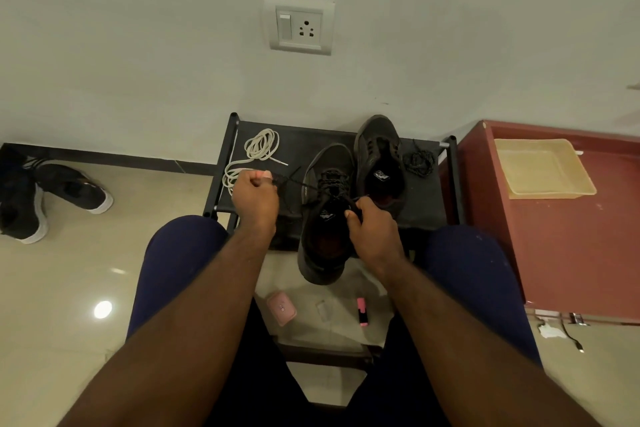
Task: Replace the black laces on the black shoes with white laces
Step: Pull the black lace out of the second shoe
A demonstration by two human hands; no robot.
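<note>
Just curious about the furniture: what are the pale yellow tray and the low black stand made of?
The pale yellow rectangular tray looks like matte moulded plastic, with a fine mesh-like texture on its floor. The low black stand seems to be matte fabric stretched over tubes, probably metal: a bare grey end shows.

Dim, even indoor light; a round glare spot shines on the glossy floor below-left of the left hand. The shoe by the right hand sinks into shadow, and frame edges bend.
</note>
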